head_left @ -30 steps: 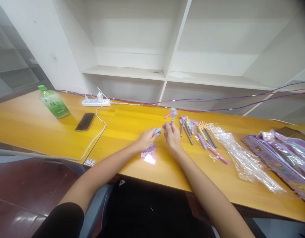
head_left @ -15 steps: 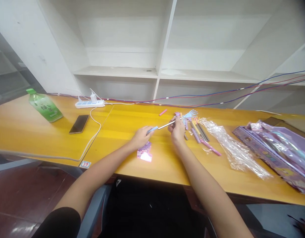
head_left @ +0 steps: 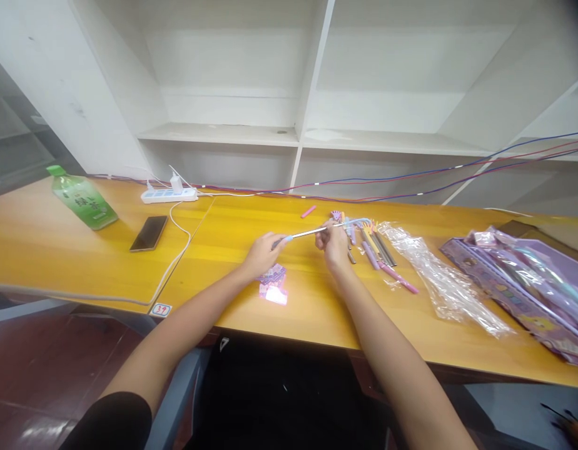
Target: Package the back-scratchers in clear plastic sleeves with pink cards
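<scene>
Rod (head_left: 309, 233), one: gripping in left hand (head_left: 261, 255), pinching in right hand (head_left: 336, 248), curling fingers closed around it, pointing toward three o'clock.

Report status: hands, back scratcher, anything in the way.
Left hand gripping blue handle; right hand pinching metal rod. Back scratcher held between both. Other scratchers close by right hand, might crowd it; purple packet near left.
</scene>
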A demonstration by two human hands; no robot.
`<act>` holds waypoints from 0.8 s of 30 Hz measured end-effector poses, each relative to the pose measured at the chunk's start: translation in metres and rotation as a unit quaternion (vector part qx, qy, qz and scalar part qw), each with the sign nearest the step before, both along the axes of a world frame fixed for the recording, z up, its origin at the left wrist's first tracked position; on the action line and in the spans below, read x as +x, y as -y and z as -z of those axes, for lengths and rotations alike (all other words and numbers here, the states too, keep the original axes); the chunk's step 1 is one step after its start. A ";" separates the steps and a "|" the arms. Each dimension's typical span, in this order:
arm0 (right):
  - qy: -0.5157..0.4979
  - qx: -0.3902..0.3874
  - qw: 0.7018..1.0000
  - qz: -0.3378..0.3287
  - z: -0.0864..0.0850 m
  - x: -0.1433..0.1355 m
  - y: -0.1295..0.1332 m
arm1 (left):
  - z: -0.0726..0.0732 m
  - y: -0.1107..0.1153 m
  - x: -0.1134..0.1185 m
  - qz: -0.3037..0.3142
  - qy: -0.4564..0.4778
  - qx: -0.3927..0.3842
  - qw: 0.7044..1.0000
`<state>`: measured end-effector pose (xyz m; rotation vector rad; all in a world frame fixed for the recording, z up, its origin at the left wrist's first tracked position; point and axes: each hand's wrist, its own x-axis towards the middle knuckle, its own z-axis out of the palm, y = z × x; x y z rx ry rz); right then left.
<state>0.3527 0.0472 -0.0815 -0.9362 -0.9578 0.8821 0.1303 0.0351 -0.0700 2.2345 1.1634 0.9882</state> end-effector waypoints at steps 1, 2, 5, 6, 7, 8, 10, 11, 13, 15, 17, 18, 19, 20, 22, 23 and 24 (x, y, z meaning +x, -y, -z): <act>0.001 -0.002 1.000 -0.003 0.000 0.000 0.000 | 0.000 0.000 0.000 0.000 0.000 0.000 1.000; 0.001 -0.003 1.000 -0.006 -0.001 0.001 0.000 | 0.000 -0.001 0.000 0.002 0.000 0.000 1.000; 0.002 0.001 1.000 -0.011 -0.002 0.001 0.001 | 0.001 -0.002 -0.002 0.015 -0.004 0.007 1.000; 0.004 0.005 1.000 -0.013 -0.003 0.001 0.001 | 0.001 -0.003 -0.002 0.020 -0.009 0.010 1.000; 0.007 0.010 1.000 -0.017 -0.003 0.000 0.002 | 0.001 -0.003 -0.003 0.025 -0.015 0.014 0.999; 0.011 0.015 1.000 -0.021 -0.003 0.000 0.003 | 0.001 -0.003 -0.004 0.030 -0.023 0.019 0.999; 0.016 0.025 0.999 -0.035 -0.002 -0.002 0.004 | 0.001 -0.003 -0.005 0.033 -0.040 0.025 0.998; 0.015 0.028 0.999 -0.044 -0.002 -0.003 0.005 | 0.001 -0.004 -0.006 0.032 -0.048 0.027 0.998; 0.012 0.030 0.997 -0.065 -0.002 -0.003 0.006 | 0.001 -0.004 -0.006 0.024 -0.061 0.028 0.997; 0.011 0.026 0.995 -0.094 -0.004 -0.002 0.006 | 0.001 -0.006 -0.007 0.015 -0.065 0.030 0.997; -0.003 0.018 0.993 -0.113 -0.006 0.002 0.003 | -0.001 -0.008 -0.008 0.004 -0.065 0.036 0.997; -0.024 0.014 0.993 -0.113 -0.007 0.006 0.001 | -0.002 -0.009 -0.009 -0.003 -0.066 0.039 0.997; -0.053 0.012 0.993 -0.103 -0.007 0.010 -0.001 | -0.003 -0.010 -0.010 -0.009 -0.069 0.042 0.997; -0.087 0.012 0.992 -0.087 -0.007 0.016 -0.003 | -0.004 -0.012 -0.011 -0.014 -0.074 0.044 0.996; -0.140 0.015 0.989 -0.045 -0.003 0.028 -0.009 | -0.005 -0.013 -0.013 -0.021 -0.087 0.047 0.995; -0.150 0.016 0.988 -0.022 -0.001 0.035 -0.012 | -0.006 -0.014 -0.015 -0.024 -0.094 0.048 0.994; -0.141 0.012 0.990 -0.004 0.002 0.040 -0.014 | -0.006 -0.014 -0.016 -0.027 -0.101 0.049 0.993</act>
